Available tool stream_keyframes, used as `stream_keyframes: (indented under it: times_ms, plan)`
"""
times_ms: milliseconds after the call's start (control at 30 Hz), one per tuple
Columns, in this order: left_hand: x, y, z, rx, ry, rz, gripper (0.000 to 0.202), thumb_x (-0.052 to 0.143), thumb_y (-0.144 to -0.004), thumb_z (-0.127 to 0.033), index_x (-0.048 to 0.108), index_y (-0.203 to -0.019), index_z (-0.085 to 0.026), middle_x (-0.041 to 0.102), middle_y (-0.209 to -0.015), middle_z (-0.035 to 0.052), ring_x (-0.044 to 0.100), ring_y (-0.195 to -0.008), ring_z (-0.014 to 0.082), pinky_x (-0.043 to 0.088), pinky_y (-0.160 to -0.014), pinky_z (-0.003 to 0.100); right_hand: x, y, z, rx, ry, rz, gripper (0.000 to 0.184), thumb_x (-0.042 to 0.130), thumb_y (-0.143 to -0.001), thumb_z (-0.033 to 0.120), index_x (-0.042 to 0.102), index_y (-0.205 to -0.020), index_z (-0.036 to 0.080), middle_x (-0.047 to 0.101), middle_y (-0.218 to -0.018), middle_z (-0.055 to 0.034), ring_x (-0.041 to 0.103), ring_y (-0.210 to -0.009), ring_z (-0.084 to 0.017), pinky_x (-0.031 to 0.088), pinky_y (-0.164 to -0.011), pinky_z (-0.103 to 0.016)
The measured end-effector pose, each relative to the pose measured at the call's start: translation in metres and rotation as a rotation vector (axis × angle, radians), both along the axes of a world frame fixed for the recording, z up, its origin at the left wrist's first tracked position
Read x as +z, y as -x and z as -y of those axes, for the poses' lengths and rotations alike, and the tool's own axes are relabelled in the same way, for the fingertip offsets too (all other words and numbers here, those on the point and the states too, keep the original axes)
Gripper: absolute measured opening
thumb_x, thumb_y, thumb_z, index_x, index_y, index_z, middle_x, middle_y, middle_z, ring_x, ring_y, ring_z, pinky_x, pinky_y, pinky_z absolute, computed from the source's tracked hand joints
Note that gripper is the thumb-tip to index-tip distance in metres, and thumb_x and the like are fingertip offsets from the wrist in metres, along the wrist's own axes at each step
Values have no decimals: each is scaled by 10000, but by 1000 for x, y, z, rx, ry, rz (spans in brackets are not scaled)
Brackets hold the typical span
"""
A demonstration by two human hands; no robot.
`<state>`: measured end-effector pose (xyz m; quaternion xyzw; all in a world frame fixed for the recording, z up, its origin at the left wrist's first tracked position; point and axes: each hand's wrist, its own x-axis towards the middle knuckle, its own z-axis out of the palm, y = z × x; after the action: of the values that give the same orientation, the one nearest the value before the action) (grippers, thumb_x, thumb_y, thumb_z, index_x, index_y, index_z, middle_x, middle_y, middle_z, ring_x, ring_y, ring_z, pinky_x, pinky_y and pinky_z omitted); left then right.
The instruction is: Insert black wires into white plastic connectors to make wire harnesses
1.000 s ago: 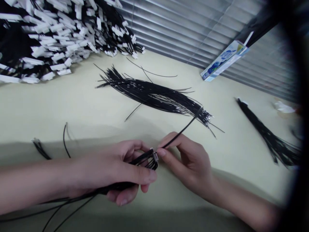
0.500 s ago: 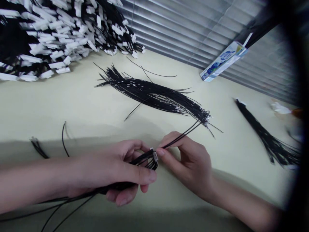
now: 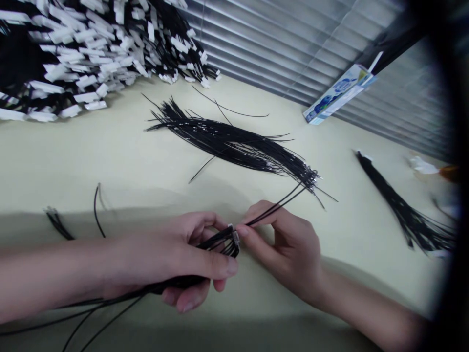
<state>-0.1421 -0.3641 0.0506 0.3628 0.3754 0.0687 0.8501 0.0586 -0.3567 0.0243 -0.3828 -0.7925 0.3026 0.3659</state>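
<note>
Head view. Left hand (image 3: 186,256): curled round a black wire bundle (image 3: 179,282), thumb tip toward the right hand; small connector (image 3: 236,238) stands out at the bundle's right end, in the gap between the hands. Right hand (image 3: 287,249): thumb and forefinger pinch two thin black wires (image 3: 261,217) just right of the connector. Wires' long axis slants from the fingertips away and rightward, beyond the right hand, to the right end of the loose wire pile (image 3: 212,134); right hand nearer that end. Key relation: pinched ends directly face the connector. Contact cannot be told; fingertips hide the tips.
</note>
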Motion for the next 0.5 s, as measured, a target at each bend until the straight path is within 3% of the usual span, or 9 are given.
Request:
stream_keyframes:
  times_ms: [333, 433, 500]
  plan:
    - [1, -3, -3, 9, 12, 3, 253, 615, -783, -345, 441, -871, -184, 492, -568, -66, 389, -367, 30, 250, -336, 138, 4, 9, 0, 103, -190, -22, 151, 610, -754, 55, 539, -721, 184, 582, -607, 4, 548, -603, -122, 460, -548, -252]
    - [1, -3, -3, 32, 22, 15, 286, 626, -783, -372, 435, -890, -188, 528, -640, -50, 395, -370, 24, 251, -327, 135, 3, 9, -1, 109, -162, -28, 147, 607, -753, 59, 544, -707, 184, 574, -598, 7, 531, -580, -116, 453, -529, -250]
    - [1, -3, -2, 26, 20, 22, 278, 622, -791, -372, 436, -886, -188, 508, -589, -61, 387, -366, 27, 251, -324, 131, 1, 9, -1, 109, -125, -45, 145, 605, -757, 68, 546, -697, 187, 569, -599, 7, 521, -579, -114, 445, -513, -249]
